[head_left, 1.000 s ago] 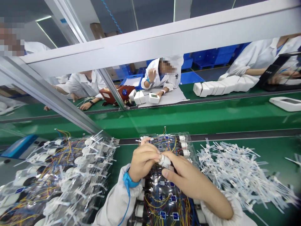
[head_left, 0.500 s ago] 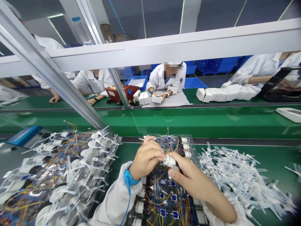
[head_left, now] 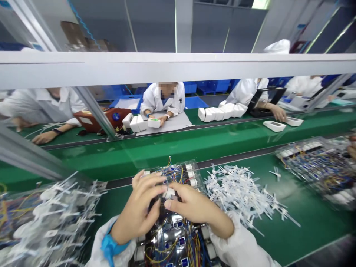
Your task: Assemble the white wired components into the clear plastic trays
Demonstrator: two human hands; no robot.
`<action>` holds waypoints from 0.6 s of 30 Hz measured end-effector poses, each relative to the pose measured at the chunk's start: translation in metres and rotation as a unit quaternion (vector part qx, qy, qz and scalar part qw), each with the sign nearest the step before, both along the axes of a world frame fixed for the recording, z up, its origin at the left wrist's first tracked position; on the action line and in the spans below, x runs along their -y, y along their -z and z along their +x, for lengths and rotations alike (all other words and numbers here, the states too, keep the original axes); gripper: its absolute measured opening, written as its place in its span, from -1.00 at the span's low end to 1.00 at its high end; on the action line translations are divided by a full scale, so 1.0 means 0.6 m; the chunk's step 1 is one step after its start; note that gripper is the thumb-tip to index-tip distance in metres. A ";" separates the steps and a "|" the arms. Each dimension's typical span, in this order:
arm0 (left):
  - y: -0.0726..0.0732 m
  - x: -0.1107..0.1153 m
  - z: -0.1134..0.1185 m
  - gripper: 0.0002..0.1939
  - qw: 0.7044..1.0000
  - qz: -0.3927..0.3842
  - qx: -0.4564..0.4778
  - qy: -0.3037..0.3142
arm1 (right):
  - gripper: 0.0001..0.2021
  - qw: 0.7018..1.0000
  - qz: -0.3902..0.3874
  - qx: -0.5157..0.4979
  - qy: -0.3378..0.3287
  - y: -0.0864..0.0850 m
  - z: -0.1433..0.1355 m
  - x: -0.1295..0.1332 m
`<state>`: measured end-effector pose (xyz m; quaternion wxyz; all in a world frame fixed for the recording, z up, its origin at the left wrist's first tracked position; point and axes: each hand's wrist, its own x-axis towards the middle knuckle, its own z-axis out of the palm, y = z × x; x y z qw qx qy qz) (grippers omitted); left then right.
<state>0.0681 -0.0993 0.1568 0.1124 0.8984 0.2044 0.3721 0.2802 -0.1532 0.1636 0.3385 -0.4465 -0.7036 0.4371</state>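
A small white cylindrical part point(head_left: 169, 193) is between my hands, above a clear plastic tray point(head_left: 167, 231) of wired electronic parts. My right hand point(head_left: 191, 204) grips it between thumb and fingers from the right. My left hand point(head_left: 144, 204), with a blue strap point(head_left: 114, 243) on its wrist, reaches over from the left; its fingers are spread and their tips are at the part's near left side. More white cylinders point(head_left: 191, 174) and coloured wires lie in the tray.
White plastic strips point(head_left: 239, 191) are heaped right of the tray. Stacked trays with white parts point(head_left: 47, 222) stand at the left. Another wired tray point(head_left: 317, 167) lies far right. A metal rail point(head_left: 167, 68) crosses above; people in white coats sit opposite.
The view has swung to the right, showing the far-right tray. My left hand's fingers have spread from their pinch at the white part, while my right hand keeps its hold.
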 end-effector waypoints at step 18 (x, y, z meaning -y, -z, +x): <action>0.032 -0.037 -0.010 -0.51 0.910 -0.299 0.254 -0.135 | -0.52 0.991 -0.063 -0.111 -0.033 0.008 0.009 -0.004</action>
